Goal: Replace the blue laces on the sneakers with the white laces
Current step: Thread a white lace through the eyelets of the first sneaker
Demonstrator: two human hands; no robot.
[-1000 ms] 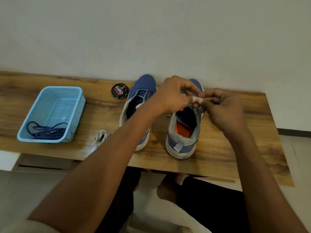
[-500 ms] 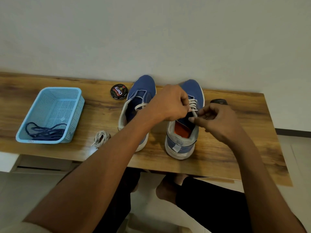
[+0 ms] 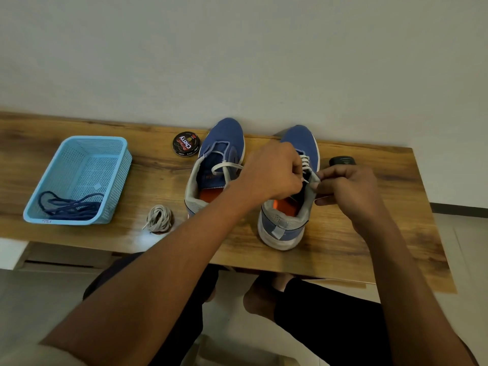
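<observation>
Starting at the grip: our left hand (image 3: 272, 173) is curled tight, pinching the white lace (image 3: 305, 165) right at the top eyelets of the right sneaker (image 3: 290, 186). Our right hand (image 3: 348, 191) is pinching too, holding the collar edge of that shoe and maybe the lace tip; we can't tell exactly what's between those fingers. The lace is already crossed through several rows lower down, so we'd guess this shoe is close to done.

The left sneaker (image 3: 219, 165) sits just beside it with a loose white loop lying over its opening, clearly not threaded properly yet. A spare bundled lace (image 3: 159, 218) waits near the tabletop (image 3: 369, 247) front edge. The blue laces (image 3: 70, 206) are already out, in the basket (image 3: 79, 178) on the far left. A polish tin (image 3: 186, 143) sits behind the shoes.

What could go wrong: pull too hard and the lace ends come out uneven, or the tip slips back out of the eyelet. Our left forearm crosses over the other shoe, so it could snag that loose loop.
</observation>
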